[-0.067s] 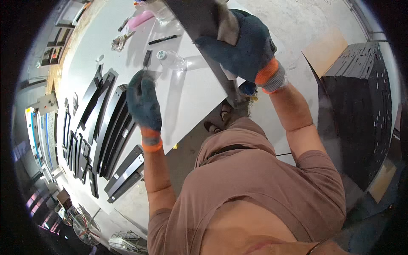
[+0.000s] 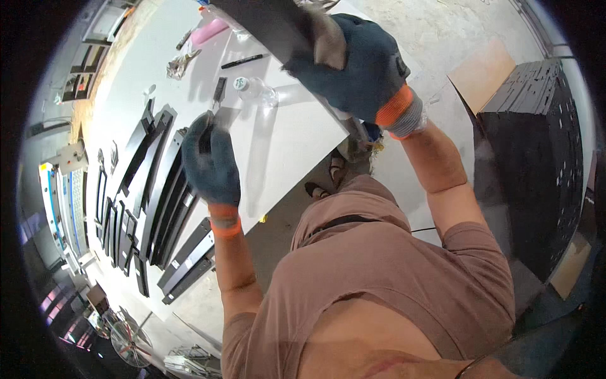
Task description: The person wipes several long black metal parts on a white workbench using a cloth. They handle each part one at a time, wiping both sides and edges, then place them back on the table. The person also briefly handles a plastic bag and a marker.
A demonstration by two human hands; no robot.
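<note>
My right hand (image 2: 353,66), in a dark blue-green work glove with an orange cuff, is closed around a long black flat bar (image 2: 265,28). The bar is raised at a slant over the table and runs out past the top edge. My left hand (image 2: 211,161), gloved alike, is above the table at the left with its fingers curled in. Anything inside them is hidden. Just beyond its fingertips is a small dark-handled tool (image 2: 219,90). A clear plastic bottle (image 2: 255,91) with a pale cap lies to the right of that tool.
Several black bars (image 2: 164,202) lie at the left of the white table (image 2: 290,142). Farther back are a black marker (image 2: 242,61), crumpled wrapping (image 2: 182,64) and a pink object (image 2: 208,30). A tall stack of black panels (image 2: 530,164) stands at the right.
The black bar has shifted slightly toward the upper left, with my right hand still on it. My left hand has come slightly down and left.
</note>
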